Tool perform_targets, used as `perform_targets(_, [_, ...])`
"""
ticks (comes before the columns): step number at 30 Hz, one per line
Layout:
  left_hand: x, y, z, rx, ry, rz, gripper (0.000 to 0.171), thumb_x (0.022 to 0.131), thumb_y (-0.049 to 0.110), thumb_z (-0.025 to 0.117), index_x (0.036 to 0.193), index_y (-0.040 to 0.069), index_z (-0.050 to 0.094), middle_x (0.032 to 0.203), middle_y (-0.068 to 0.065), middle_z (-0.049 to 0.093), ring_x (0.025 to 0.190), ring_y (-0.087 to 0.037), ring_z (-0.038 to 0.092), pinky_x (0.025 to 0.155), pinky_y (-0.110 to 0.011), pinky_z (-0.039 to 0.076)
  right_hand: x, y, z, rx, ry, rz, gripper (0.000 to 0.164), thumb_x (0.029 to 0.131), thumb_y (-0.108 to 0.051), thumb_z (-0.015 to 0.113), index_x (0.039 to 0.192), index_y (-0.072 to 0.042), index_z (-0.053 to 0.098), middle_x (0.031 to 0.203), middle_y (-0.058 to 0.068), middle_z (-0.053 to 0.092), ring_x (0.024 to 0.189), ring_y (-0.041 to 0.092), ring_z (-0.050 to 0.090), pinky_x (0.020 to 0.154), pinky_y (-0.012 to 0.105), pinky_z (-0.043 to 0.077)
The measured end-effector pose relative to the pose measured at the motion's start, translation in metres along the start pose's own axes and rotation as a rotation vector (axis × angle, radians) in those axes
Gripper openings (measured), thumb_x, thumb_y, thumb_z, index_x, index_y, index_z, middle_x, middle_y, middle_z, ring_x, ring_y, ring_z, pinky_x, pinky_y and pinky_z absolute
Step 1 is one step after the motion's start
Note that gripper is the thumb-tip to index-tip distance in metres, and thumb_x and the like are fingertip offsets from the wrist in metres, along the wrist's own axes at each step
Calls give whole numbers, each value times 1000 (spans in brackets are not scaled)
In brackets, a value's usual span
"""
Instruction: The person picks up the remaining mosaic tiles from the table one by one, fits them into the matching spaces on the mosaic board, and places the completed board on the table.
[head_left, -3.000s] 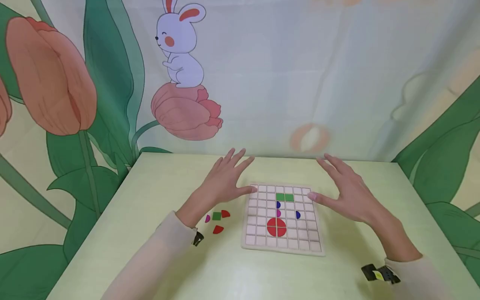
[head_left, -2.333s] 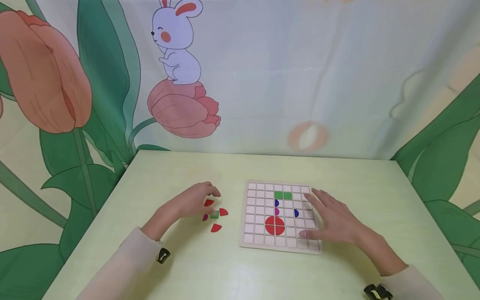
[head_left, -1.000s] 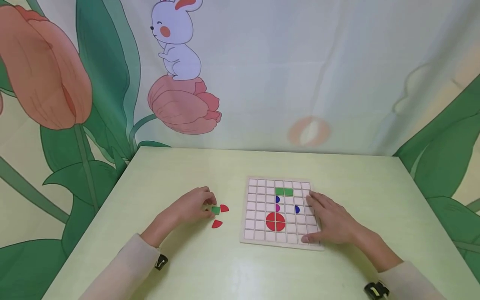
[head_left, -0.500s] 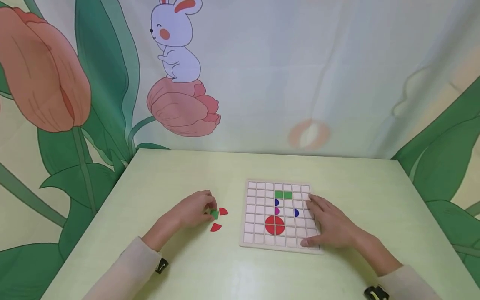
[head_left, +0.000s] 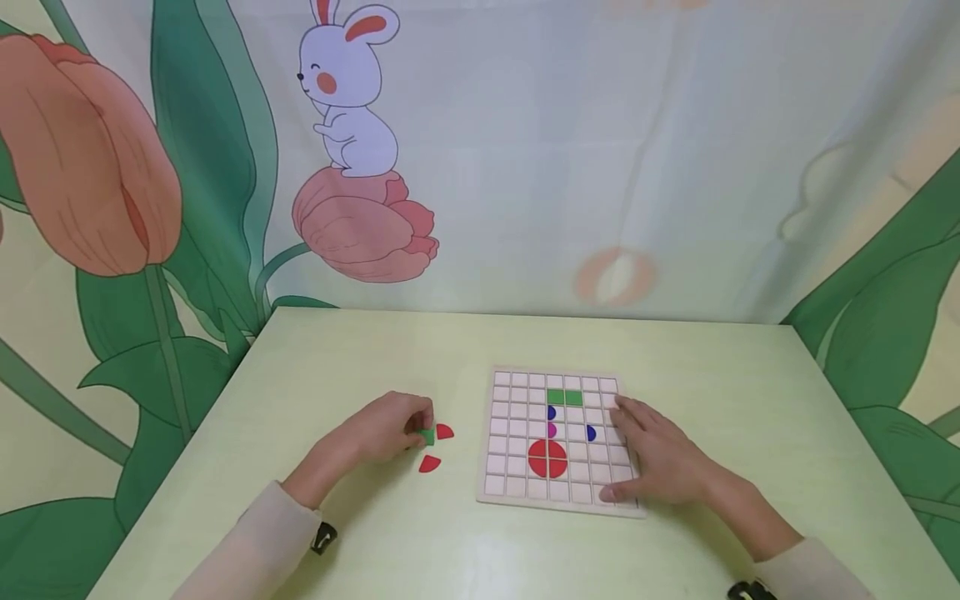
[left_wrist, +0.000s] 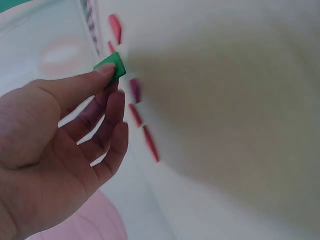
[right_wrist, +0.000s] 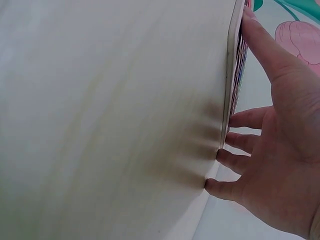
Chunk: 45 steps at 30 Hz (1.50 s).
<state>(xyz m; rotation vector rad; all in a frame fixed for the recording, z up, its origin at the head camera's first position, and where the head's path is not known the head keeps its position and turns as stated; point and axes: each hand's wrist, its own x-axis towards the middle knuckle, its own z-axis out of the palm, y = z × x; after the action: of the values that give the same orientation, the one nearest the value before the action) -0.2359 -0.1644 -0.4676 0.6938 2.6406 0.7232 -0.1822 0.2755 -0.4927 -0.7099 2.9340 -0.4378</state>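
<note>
My left hand (head_left: 384, 427) is left of the white gridded board (head_left: 517, 443), pinching a green square tile (left_wrist: 119, 70) between thumb and fingertip, close over the table. Two red quarter-circle pieces (head_left: 430, 464) lie right beside that hand. In the left wrist view, a purple piece (left_wrist: 135, 91) and further red pieces (left_wrist: 151, 144) show beyond the fingers; the hand hides these in the head view. My right hand (head_left: 666, 457) rests along the board's right edge, fingers spread and thumb on the near corner area.
Set on the board are two green squares (head_left: 564, 397), a red circle of quarter pieces (head_left: 547, 459), two blue half-circles (head_left: 591, 433) and a magenta half-circle (head_left: 552, 430). A printed curtain (head_left: 510, 167) hangs behind the far edge of the pale table (head_left: 360, 342).
From raised above the table, my left hand went down left to the loose pieces and took the green tile. My right hand lowered onto the board's right edge.
</note>
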Motion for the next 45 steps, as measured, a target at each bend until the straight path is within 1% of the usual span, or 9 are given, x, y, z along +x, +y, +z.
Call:
perform_targets(4, [1, 7, -10, -20, 29, 23, 12, 99, 4, 74, 100, 14, 68, 90, 2, 66, 77, -16, 61, 73, -31, 54, 2, -2, -1, 0, -7, 8, 129, 74, -80, 79, 160, 6, 37, 170, 25, 27, 154, 50, 27, 120, 65, 31])
perform_targets(8, [11, 28, -15, -11, 70, 78, 11, 99, 5, 74, 103, 14, 68, 94, 6, 66, 85, -14, 63, 79, -30, 56, 2, -4, -1, 10, -15, 16, 129, 74, -79, 80, 160, 7, 36, 170, 26, 26, 154, 50, 27, 120, 66, 30])
perform_targets(12, [31, 59, -16, 34, 91, 168, 10, 100, 8, 75, 107, 14, 69, 97, 7, 66, 92, -13, 63, 85, -28, 56, 1, -4, -2, 6, -10, 29, 129, 72, -78, 82, 159, 6, 38, 169, 26, 27, 153, 51, 27, 119, 66, 30])
perform_targets(16, [54, 84, -13, 44, 105, 202, 9, 101, 11, 74, 109, 14, 70, 96, 7, 66, 92, -14, 62, 85, -26, 54, 2, -5, -3, 4, -6, 25, 129, 72, -79, 81, 159, 6, 38, 169, 26, 28, 153, 50, 28, 119, 66, 31])
perform_targets(23, [98, 101, 5, -72, 40, 252, 4, 101, 14, 75, 102, 14, 71, 94, 6, 66, 91, -14, 61, 82, -24, 54, 2, -2, -1, 12, -6, 24, 129, 72, -79, 81, 159, 6, 38, 169, 26, 28, 153, 51, 28, 119, 66, 31])
perform_targets(25, [109, 105, 12, -75, 44, 261, 4, 101, 16, 75, 101, 15, 72, 95, 6, 65, 91, -12, 61, 81, -22, 53, 2, -2, -1, 18, -9, 24, 129, 72, -80, 81, 159, 6, 38, 169, 26, 28, 153, 51, 28, 119, 66, 31])
perform_targets(31, [135, 122, 28, -73, 103, 231, 6, 101, 20, 76, 101, 14, 73, 93, 7, 65, 87, -10, 60, 77, -21, 51, 1, -1, -1, 16, -3, 25, 130, 72, -80, 81, 159, 5, 38, 168, 26, 28, 153, 50, 29, 119, 65, 31])
perform_targets(38, [155, 138, 47, -52, 66, 207, 5, 103, 21, 73, 101, 16, 73, 88, 8, 67, 77, -9, 58, 70, -21, 48, 0, -1, -1, 13, -10, 31, 129, 72, -80, 81, 159, 6, 38, 169, 26, 28, 153, 50, 28, 120, 65, 31])
perform_targets(45, [166, 144, 61, -14, 56, 162, 7, 103, 25, 73, 99, 20, 70, 87, 10, 65, 74, -9, 57, 67, -21, 48, 1, 0, 1, 24, 10, -2, 128, 73, -80, 80, 158, 7, 39, 167, 27, 30, 152, 50, 31, 118, 65, 33])
